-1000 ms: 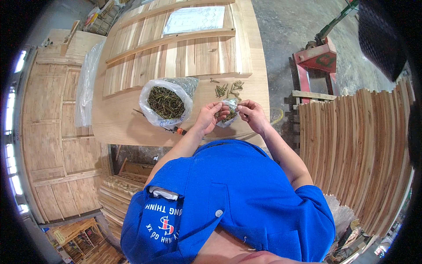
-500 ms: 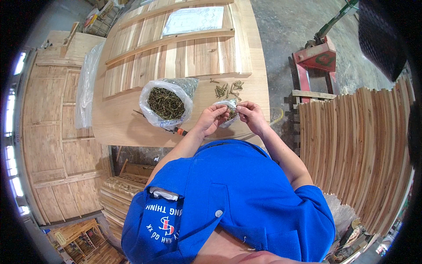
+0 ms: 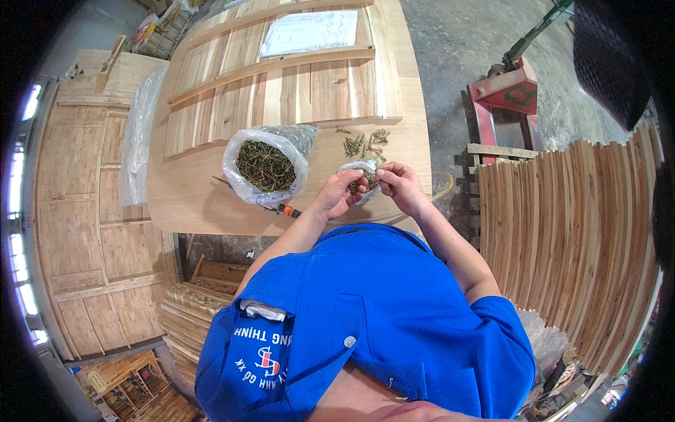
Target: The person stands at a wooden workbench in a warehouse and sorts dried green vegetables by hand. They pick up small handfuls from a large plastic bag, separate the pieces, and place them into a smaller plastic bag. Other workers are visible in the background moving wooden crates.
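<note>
A small clear plastic bag [image 3: 367, 166] with brass-coloured pieces of hardware inside stands near the front edge of the wooden table [image 3: 330, 218]. My left hand [image 3: 341, 191] pinches its rim from the left. On the other side, my right hand [image 3: 399, 184] has its fingertips pressed together at the rim as well. Just beyond the bag lies a loose pile of small brass-coloured screws [image 3: 365, 143]. To the left, a large open plastic bag [image 3: 301, 169] is full of dark golden screws [image 3: 266, 166]. An orange-and-black tool handle [image 3: 288, 211] pokes out beside my left wrist.
A slatted wood panel [image 3: 281, 98] with cross battens covers the far table, a paper sheet [image 3: 309, 33] on it. At right are a tall stack of boards [image 3: 562, 246] and a red pallet jack [image 3: 506, 95]. A clear hose [image 3: 444, 188] curves off the table's right edge.
Both hands stay at the small bag's rim, with only slight shifts of the fingers. Nothing else has visibly moved.
</note>
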Motion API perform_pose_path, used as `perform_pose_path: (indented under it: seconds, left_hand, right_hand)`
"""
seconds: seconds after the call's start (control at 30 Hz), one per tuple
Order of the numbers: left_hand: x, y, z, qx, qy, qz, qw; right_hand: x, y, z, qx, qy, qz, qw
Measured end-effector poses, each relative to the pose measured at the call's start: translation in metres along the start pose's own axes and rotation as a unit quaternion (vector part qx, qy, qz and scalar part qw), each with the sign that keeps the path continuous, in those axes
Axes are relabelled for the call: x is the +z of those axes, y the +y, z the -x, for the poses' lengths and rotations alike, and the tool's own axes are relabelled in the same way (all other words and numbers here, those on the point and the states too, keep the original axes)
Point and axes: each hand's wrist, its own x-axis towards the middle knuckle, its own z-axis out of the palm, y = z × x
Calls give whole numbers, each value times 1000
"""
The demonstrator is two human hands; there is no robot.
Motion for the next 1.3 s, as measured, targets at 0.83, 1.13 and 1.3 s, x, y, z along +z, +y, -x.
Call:
perform_pose_path:
  seconds: [0.83, 1.13, 1.3]
  left_hand:
    - [-6, -5, -3, -52, -65, 136, 987]
    - [0, -6, 1, -42, -30, 90, 995]
    - [1, -5, 1, -30, -28, 80, 996]
  right_hand:
    - [-6, 13, -1, 46, -92, 16, 995]
    - [-7, 12, 3, -40, -29, 216, 975]
    - [0, 12, 3, -99, -12, 262, 960]
